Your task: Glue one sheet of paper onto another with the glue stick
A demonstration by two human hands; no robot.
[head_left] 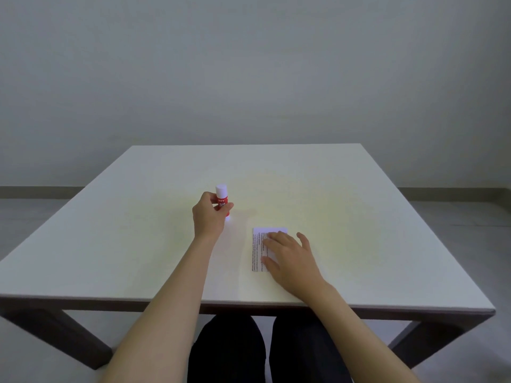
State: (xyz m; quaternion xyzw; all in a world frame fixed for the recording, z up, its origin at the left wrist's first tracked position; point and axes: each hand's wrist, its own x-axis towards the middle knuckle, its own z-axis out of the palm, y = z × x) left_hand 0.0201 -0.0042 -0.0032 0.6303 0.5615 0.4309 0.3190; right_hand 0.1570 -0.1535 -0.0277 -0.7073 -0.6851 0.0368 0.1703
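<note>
Your left hand [208,214] is wrapped around the small red glue stick with the white cap [222,201]. Your thumb and fingers pinch its red middle. The glue stick stands upright on the wide white table top [138,244], and the cap is on.

Your right hand [290,258] lies flat with its fingers spread on the small white printed paper [258,250]. The paper lies flat on the table, just to the right of the glue stick and a little nearer to you. I see lines of dark print on it. I cannot tell if this is one sheet or two sheets lying on top of each other.

The glue stick looks light and hard. Its plastic side is smooth, so it could slip or tip over. Hold it by the red body, where you have it now. To get the cap off, I think you will need your other hand to pull the white top.

The paper looks very thin and very light. It will bend, slide and crease easily. Keep it flat under your palm. If you need to lift it, take it gently by a corner or an edge.
</note>
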